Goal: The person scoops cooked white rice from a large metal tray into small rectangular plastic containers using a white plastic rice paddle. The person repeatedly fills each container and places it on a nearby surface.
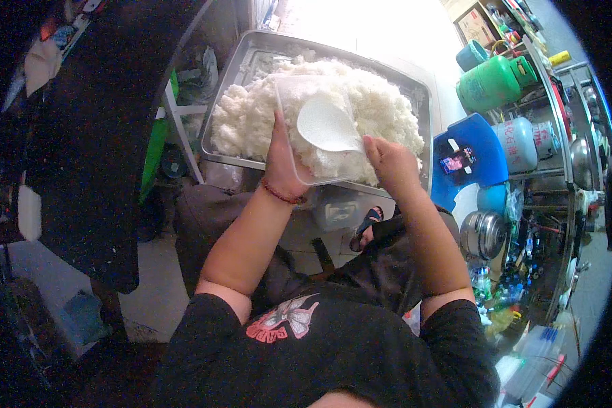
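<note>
A clear plastic container (316, 171) is in my left hand (284, 158), tilted over a metal tray (211, 152). In that tray lies a large heap of white cooked rice (392, 109). My right hand (395, 166) grips the handle of a white plastic rice paddle (326, 125). The paddle's broad head is over the container, and its handle end is hidden in my fist. Whether the rice behind the clear wall is inside the container or in the tray beyond, I cannot tell.
To the right stands a blue plastic stool (482, 148) with a phone (456, 160) on it. Gas cylinders (489, 84) and a steel pot (483, 235) sit by a metal rack (566, 132). A dark tabletop (92, 153) runs along the left.
</note>
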A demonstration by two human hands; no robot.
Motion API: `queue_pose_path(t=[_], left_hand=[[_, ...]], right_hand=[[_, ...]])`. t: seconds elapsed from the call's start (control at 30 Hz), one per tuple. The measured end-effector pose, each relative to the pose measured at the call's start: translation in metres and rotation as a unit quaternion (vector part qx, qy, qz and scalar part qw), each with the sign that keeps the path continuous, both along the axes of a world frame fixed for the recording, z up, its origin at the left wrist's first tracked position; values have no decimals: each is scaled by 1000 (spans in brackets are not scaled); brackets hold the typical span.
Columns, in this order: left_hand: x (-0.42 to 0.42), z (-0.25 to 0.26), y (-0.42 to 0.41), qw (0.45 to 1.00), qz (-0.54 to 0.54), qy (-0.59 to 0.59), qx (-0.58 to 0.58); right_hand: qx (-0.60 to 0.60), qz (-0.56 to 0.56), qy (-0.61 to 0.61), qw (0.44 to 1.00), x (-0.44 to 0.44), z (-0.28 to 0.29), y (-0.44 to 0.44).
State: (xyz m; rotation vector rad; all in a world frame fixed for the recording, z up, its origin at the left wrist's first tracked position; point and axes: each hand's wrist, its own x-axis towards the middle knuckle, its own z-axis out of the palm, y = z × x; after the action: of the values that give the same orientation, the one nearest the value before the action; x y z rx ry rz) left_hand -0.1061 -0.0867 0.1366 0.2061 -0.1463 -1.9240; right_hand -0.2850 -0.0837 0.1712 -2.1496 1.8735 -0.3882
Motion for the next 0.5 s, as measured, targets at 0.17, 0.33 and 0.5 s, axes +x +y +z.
queue_pose_path(t=[0.17, 0.33, 0.5], left_hand=[[3, -17, 5, 997, 6, -56, 44], [2, -14, 9, 999, -26, -10, 20], [-1, -17, 12, 999, -48, 16, -2]], right_hand=[[18, 43, 98, 994, -1, -28, 1], [-24, 18, 69, 997, -1, -26, -17], [-26, -22, 21, 999, -6, -29, -49]])
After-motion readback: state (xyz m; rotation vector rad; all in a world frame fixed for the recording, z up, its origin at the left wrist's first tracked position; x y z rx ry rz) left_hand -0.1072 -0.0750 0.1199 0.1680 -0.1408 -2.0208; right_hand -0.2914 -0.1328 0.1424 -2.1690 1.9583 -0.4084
